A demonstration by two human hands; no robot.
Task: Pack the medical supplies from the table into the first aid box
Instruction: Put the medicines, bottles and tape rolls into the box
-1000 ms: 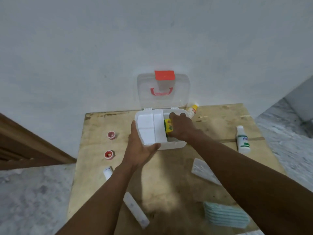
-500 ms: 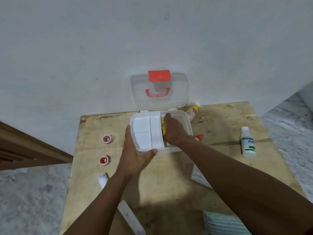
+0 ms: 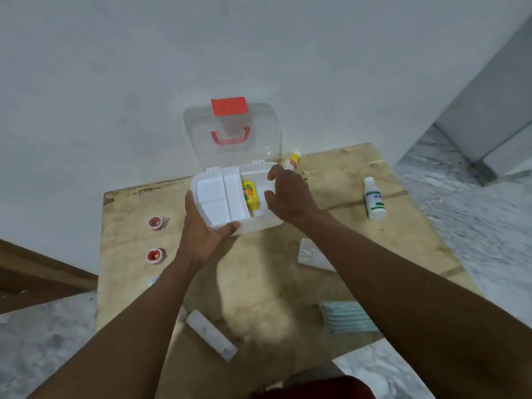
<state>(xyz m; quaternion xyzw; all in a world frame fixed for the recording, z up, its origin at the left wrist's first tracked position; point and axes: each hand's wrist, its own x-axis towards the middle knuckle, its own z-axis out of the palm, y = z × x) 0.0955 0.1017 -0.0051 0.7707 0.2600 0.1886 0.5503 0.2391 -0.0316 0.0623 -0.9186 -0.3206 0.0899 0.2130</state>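
The right hand [image 3: 290,197] has lifted clear of the first aid box [image 3: 259,223] and hovers over its right side, fingers loosely curled and empty. The left hand [image 3: 201,234] grips the box's near-left corner. Inside lies a yellow packet [image 3: 251,195], its long axis pointing toward the wall, with what looks like a fruit print.

bare forearms [image 3: 138,326] above a dark red garment [image 3: 316,388].

White first aid box [image 3: 260,226] open; yellow packet [image 3: 251,195] inside.
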